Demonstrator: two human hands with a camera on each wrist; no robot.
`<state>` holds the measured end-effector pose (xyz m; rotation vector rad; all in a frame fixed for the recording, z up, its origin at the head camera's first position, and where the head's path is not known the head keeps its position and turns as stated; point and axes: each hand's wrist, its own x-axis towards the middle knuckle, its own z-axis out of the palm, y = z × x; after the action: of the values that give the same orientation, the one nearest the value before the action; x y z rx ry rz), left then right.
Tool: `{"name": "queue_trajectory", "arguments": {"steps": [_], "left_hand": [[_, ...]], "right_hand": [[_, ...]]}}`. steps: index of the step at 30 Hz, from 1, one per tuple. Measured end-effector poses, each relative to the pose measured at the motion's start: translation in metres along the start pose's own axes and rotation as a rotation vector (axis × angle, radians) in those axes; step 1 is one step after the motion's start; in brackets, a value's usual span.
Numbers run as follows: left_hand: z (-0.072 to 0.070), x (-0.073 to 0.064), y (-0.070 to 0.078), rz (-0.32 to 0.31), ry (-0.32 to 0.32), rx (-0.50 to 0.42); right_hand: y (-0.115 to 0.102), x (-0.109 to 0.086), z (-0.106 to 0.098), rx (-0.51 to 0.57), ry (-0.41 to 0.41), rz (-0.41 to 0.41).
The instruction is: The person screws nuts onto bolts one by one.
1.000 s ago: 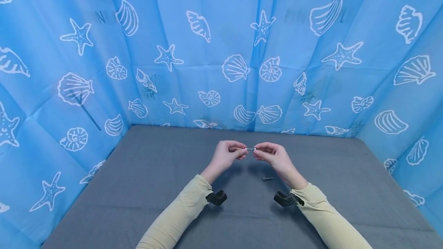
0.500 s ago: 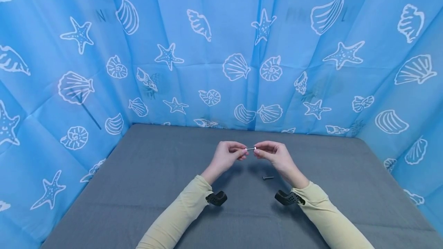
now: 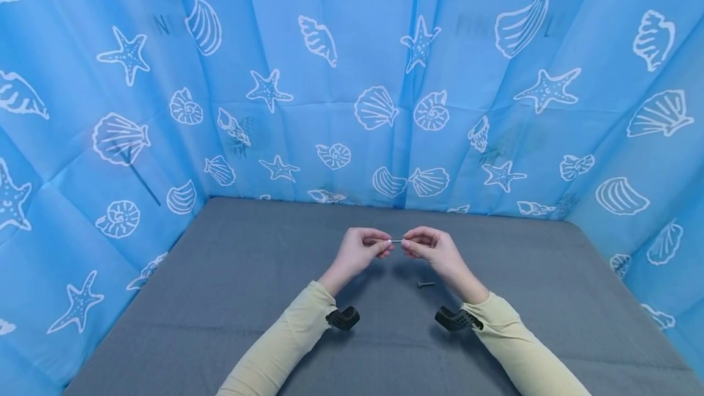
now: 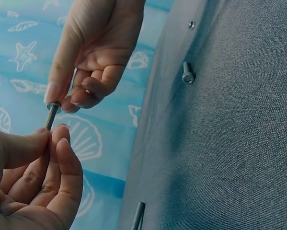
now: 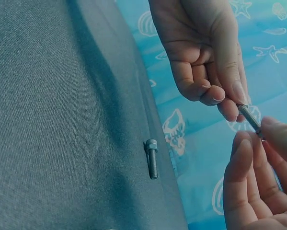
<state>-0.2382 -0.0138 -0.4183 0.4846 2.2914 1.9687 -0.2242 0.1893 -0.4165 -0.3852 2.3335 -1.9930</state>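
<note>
My left hand pinches one end of a thin metal bolt between thumb and fingertips. From the other side my right hand pinches a small nut at the bolt's opposite end. Raised above the table, the bolt lies nearly level between the hands in the head view, a short length of bare shank showing. Fingertips cover both ends in part. Below and nearer the body, a second bolt lies on the grey cloth; the right wrist view shows a nut up by its head.
The grey cloth-covered table meets a blue shell-print curtain at the back and sides. In the left wrist view, another threaded rod or bolt shows at the bottom edge, and a small metal piece lies farther up.
Both hands have sunk slightly and shifted a little left, still pinching the bolt. The right fingertips now cover the white glint seen at that end before. The bolt on the table stays put.
</note>
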Motion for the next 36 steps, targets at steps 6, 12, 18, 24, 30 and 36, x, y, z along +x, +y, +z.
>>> {"name": "queue_trajectory", "arguments": {"steps": [6, 12, 18, 24, 30, 36], "left_hand": [[0.0004, -0.0017, 0.0008, 0.006, 0.002, -0.01], [0.0009, -0.0021, 0.0007, 0.007, 0.001, -0.012], [0.0008, -0.0023, -0.0005, 0.013, 0.018, -0.017], [0.002, -0.0032, 0.0002, 0.016, 0.003, -0.013], [0.0029, -0.0027, -0.001, 0.004, 0.002, -0.019], [0.0028, -0.0031, -0.0009, -0.009, 0.01, -0.019]], "right_hand": [[-0.0018, -0.0005, -0.0014, 0.017, -0.028, -0.008], [-0.0027, -0.0004, -0.0012, -0.043, -0.031, 0.028], [-0.0024, -0.0016, -0.0026, 0.051, -0.09, 0.042], [-0.0015, -0.0022, -0.0027, 0.057, -0.093, 0.015], [-0.0001, -0.0021, -0.0009, 0.015, -0.078, 0.064], [0.0005, -0.0037, -0.0011, 0.054, -0.088, 0.042]]}}
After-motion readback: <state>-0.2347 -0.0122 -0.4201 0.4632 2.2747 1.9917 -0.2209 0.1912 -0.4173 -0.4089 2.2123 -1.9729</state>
